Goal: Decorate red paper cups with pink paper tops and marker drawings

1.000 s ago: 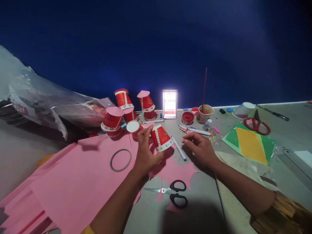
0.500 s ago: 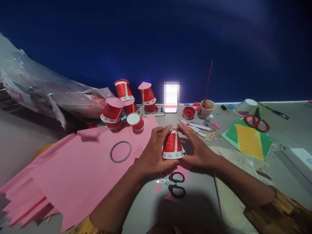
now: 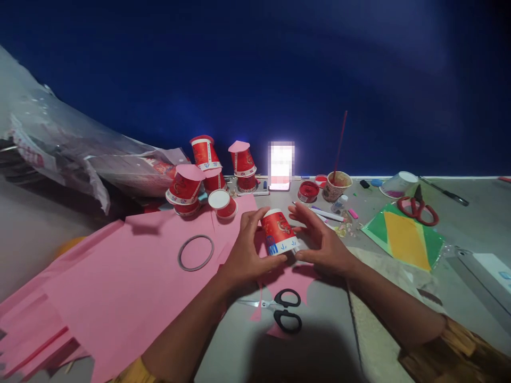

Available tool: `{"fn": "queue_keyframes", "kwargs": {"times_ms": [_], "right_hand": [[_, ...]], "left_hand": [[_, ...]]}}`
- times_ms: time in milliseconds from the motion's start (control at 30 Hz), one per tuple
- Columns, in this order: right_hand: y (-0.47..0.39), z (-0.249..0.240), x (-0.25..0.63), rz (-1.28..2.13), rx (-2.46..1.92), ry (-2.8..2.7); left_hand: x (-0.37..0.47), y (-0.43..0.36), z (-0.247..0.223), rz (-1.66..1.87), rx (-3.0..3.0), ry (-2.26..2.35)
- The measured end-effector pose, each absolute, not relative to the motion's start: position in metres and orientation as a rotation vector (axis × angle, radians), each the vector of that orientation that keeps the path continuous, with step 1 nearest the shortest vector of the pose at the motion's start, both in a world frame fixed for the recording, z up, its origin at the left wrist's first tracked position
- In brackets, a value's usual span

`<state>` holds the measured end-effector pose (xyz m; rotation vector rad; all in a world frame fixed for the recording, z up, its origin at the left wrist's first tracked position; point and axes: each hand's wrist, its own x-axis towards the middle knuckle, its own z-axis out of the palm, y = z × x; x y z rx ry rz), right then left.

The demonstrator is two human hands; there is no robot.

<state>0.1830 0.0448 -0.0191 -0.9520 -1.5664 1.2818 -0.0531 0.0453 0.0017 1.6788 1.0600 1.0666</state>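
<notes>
An upside-down red paper cup point(image 3: 278, 229) with a gold print and a white rim with blue marks tilts in my left hand point(image 3: 249, 247). My left thumb lies along its lower rim and the fingers go round its far left side. My right hand point(image 3: 325, 244) is just right of the cup, thumb and fingers spread apart, with a narrow gap showing between it and the cup. Black-handled scissors point(image 3: 286, 306) lie below the hands beside pink paper scraps point(image 3: 289, 279). At the left, a grey ring point(image 3: 196, 252) rests on large pink paper sheets point(image 3: 131, 287).
Stacked red cups with pink paper tops point(image 3: 186, 186) stand at the back left, near a lit phone point(image 3: 281, 165). Markers point(image 3: 329, 215), a paint jar point(image 3: 308, 191) and a cup with a stick point(image 3: 337, 186) are behind my right hand. Red-handled scissors point(image 3: 417, 207) lie on coloured paper point(image 3: 405, 239).
The cup has turned in my left hand, so its gold print and blue patch now show, and it leans over. My right hand has loosened and moved slightly away from it.
</notes>
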Motion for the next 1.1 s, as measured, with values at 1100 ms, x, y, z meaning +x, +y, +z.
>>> {"fn": "queue_keyframes", "kwargs": {"times_ms": [1100], "right_hand": [[0.048,-0.017,0.191,0.544,-1.436,-2.015]], "left_hand": [[-0.062,0.051,-0.007,1.209,1.828,1.335]]}}
